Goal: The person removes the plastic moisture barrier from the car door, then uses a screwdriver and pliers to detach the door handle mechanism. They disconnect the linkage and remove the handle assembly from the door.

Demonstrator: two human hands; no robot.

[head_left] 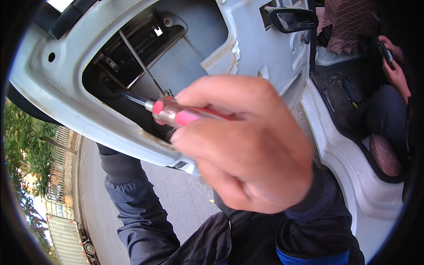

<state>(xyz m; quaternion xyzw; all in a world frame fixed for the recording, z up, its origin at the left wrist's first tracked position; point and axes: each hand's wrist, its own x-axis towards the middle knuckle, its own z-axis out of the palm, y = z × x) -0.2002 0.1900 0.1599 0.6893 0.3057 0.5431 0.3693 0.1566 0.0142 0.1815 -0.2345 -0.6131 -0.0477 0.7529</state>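
My right hand (251, 145) is closed around the red and clear handle of a screwdriver (187, 115). Its metal shaft points left into the opening of a white vehicle door panel (176, 57). Inside that cavity a thin metal rod (139, 57) slants down to a small fitting near the screwdriver. A dark latch mechanism (108, 62) sits deeper in, toward the left. My left forearm, in a dark sleeve (132, 190), reaches up behind the door's lower edge, which hides my left hand. Where the screwdriver's tip touches is hard to make out.
A black inner door handle (292, 20) is at the upper right of the door. Beyond the white sill (331, 145), another person's hands (397, 75) hold a phone, with pliers (351, 92) on the dark floor. A truck (66, 238) stands across the road.
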